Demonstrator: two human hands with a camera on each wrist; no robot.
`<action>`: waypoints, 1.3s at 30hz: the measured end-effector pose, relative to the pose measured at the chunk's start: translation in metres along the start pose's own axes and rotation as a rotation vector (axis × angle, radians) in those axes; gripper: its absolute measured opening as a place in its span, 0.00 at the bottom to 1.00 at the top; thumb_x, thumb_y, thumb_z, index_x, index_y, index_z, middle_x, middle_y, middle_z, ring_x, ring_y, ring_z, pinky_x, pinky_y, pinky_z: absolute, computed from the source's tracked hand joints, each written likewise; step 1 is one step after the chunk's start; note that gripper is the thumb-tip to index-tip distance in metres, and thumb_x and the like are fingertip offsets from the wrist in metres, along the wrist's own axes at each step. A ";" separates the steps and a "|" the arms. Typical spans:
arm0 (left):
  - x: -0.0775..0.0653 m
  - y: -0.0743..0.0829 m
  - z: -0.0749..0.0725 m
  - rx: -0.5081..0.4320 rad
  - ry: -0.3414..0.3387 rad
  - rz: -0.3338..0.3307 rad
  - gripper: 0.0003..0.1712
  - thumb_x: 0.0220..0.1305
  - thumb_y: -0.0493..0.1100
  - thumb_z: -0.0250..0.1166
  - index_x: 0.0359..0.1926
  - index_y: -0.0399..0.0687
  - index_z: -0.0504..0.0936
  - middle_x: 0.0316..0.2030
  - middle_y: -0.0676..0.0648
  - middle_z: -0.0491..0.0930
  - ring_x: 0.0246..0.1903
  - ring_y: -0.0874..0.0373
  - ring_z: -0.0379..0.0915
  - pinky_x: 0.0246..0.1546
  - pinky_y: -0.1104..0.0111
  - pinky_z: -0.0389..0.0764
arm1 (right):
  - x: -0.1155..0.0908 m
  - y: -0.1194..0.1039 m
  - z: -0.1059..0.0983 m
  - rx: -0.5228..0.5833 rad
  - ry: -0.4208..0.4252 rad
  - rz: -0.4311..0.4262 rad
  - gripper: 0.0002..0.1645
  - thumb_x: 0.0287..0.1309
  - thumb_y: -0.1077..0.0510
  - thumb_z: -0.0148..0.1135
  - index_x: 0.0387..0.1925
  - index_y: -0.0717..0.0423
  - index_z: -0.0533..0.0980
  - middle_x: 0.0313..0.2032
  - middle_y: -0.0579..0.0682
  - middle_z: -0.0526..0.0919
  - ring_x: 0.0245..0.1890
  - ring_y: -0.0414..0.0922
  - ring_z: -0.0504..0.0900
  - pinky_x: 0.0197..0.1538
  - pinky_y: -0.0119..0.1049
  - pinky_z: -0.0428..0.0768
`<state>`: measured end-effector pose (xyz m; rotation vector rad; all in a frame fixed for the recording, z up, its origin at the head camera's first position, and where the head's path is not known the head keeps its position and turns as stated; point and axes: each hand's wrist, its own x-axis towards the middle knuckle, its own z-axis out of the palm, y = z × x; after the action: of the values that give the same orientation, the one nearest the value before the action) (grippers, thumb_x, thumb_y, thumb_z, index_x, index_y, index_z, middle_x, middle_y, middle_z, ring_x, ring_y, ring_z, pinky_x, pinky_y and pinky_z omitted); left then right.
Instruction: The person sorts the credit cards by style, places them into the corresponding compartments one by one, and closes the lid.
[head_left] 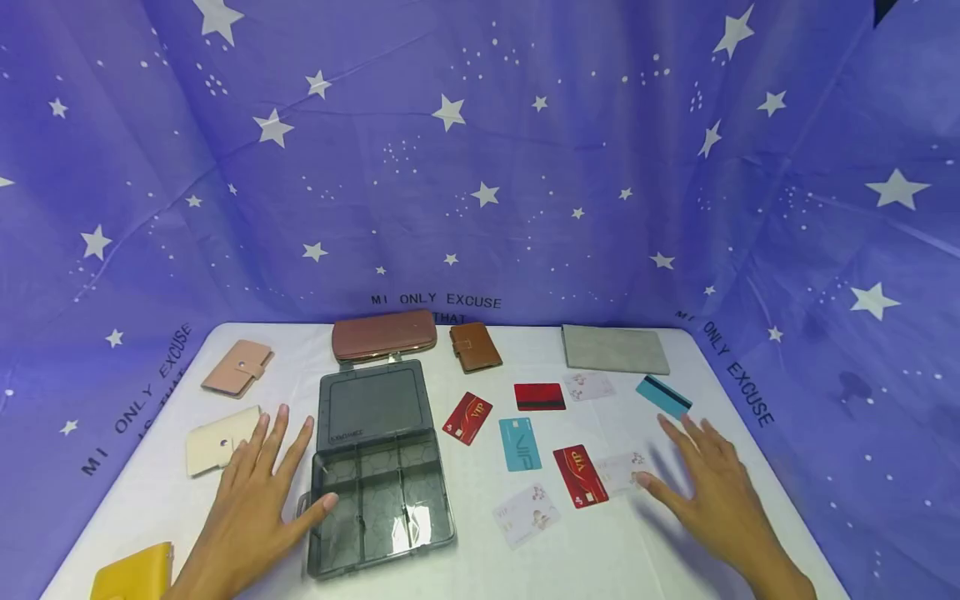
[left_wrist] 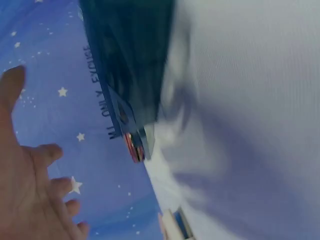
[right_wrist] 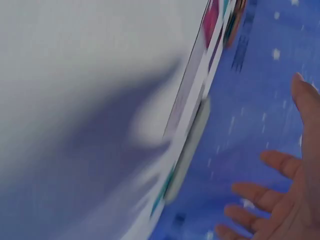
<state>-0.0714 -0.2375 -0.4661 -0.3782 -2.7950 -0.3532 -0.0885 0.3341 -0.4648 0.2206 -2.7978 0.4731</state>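
Note:
My left hand [head_left: 255, 492] is spread above the table's left side, between a cream card wallet [head_left: 217, 440] and a dark translucent compartment box [head_left: 378, 500]. The box's lid [head_left: 375, 406] lies folded back behind it. Fingers extended, my right hand [head_left: 716, 492] hovers at the right, nearest to a blue card [head_left: 664, 396] with a black stripe and a pale flowered card [head_left: 621, 473]. Red VIP cards [head_left: 581, 477] [head_left: 468, 418], a striped red card [head_left: 540, 397], a blue VIP card [head_left: 521, 444] and pale cards [head_left: 527, 515] [head_left: 588, 386] lie between. Neither hand holds anything.
Along the back edge lie a maroon long wallet [head_left: 384, 335], a brown card wallet [head_left: 476, 347] and a grey wallet [head_left: 615, 349]. At the left are a pink wallet [head_left: 238, 367] and a yellow wallet [head_left: 133, 573]. A purple starred cloth [head_left: 480, 167] hangs around the white table [head_left: 480, 567].

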 end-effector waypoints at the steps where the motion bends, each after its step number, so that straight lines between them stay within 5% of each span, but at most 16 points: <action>1: -0.002 0.002 0.001 -0.040 -0.015 -0.005 0.57 0.58 0.70 0.66 0.79 0.58 0.50 0.80 0.45 0.37 0.79 0.42 0.32 0.75 0.42 0.32 | 0.001 -0.008 0.004 0.039 -0.006 -0.024 0.53 0.52 0.34 0.72 0.75 0.39 0.60 0.72 0.60 0.65 0.74 0.64 0.55 0.63 0.74 0.56; 4: -0.008 0.006 0.005 -0.142 -0.051 -0.009 0.58 0.54 0.66 0.72 0.79 0.60 0.52 0.79 0.45 0.46 0.76 0.37 0.45 0.65 0.31 0.54 | 0.001 -0.034 0.016 0.107 -0.030 -0.088 0.51 0.46 0.35 0.77 0.71 0.38 0.67 0.64 0.49 0.75 0.66 0.53 0.67 0.62 0.61 0.66; 9: -0.017 0.007 0.010 -0.231 -0.048 0.021 0.64 0.42 0.54 0.82 0.78 0.59 0.56 0.73 0.39 0.62 0.65 0.37 0.65 0.53 0.35 0.72 | 0.001 -0.078 0.036 0.114 -0.138 -0.176 0.45 0.37 0.33 0.80 0.61 0.33 0.76 0.52 0.33 0.78 0.54 0.35 0.71 0.59 0.45 0.74; 14: -0.025 0.006 0.014 -0.247 -0.030 0.021 0.62 0.39 0.49 0.84 0.76 0.54 0.61 0.66 0.40 0.72 0.60 0.44 0.71 0.55 0.46 0.75 | 0.003 -0.110 0.053 0.116 -0.282 -0.290 0.37 0.36 0.34 0.80 0.53 0.34 0.80 0.48 0.30 0.76 0.50 0.32 0.71 0.58 0.42 0.77; 18: -0.028 0.006 0.015 -0.281 -0.084 -0.045 0.58 0.42 0.51 0.82 0.75 0.51 0.63 0.61 0.42 0.77 0.57 0.43 0.76 0.52 0.46 0.78 | 0.007 -0.124 0.063 0.108 -0.349 -0.328 0.34 0.37 0.36 0.81 0.50 0.37 0.82 0.43 0.33 0.74 0.46 0.32 0.68 0.51 0.36 0.75; 23: -0.029 0.006 0.013 -0.327 -0.153 -0.144 0.55 0.46 0.54 0.80 0.74 0.48 0.65 0.60 0.39 0.78 0.52 0.43 0.80 0.48 0.46 0.81 | 0.012 -0.133 0.068 0.096 -0.373 -0.310 0.30 0.36 0.36 0.81 0.42 0.40 0.81 0.37 0.34 0.69 0.39 0.33 0.65 0.42 0.29 0.71; 29: -0.030 0.008 0.013 -0.316 -0.207 -0.233 0.52 0.48 0.61 0.77 0.72 0.49 0.69 0.59 0.44 0.80 0.43 0.56 0.80 0.34 0.66 0.80 | 0.016 -0.137 0.071 0.133 -0.373 -0.327 0.31 0.32 0.37 0.81 0.33 0.39 0.71 0.33 0.34 0.68 0.36 0.32 0.66 0.39 0.28 0.70; 34: -0.030 0.009 0.013 -0.307 -0.203 -0.250 0.50 0.47 0.59 0.78 0.70 0.50 0.71 0.58 0.48 0.80 0.40 0.59 0.79 0.31 0.71 0.78 | 0.025 -0.146 0.068 0.284 -0.366 -0.296 0.20 0.49 0.46 0.77 0.34 0.37 0.70 0.28 0.31 0.73 0.30 0.31 0.71 0.35 0.26 0.71; 39: -0.031 0.010 0.010 -0.299 -0.220 -0.255 0.49 0.48 0.59 0.77 0.70 0.49 0.72 0.59 0.45 0.80 0.42 0.57 0.80 0.32 0.69 0.78 | 0.039 -0.167 0.063 0.533 -0.293 -0.215 0.15 0.62 0.56 0.69 0.47 0.35 0.77 0.28 0.32 0.79 0.24 0.32 0.73 0.29 0.26 0.75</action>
<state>-0.0430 -0.2323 -0.4832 -0.1275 -3.0159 -0.8405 -0.1084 0.1524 -0.4601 0.7482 -2.8089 1.2089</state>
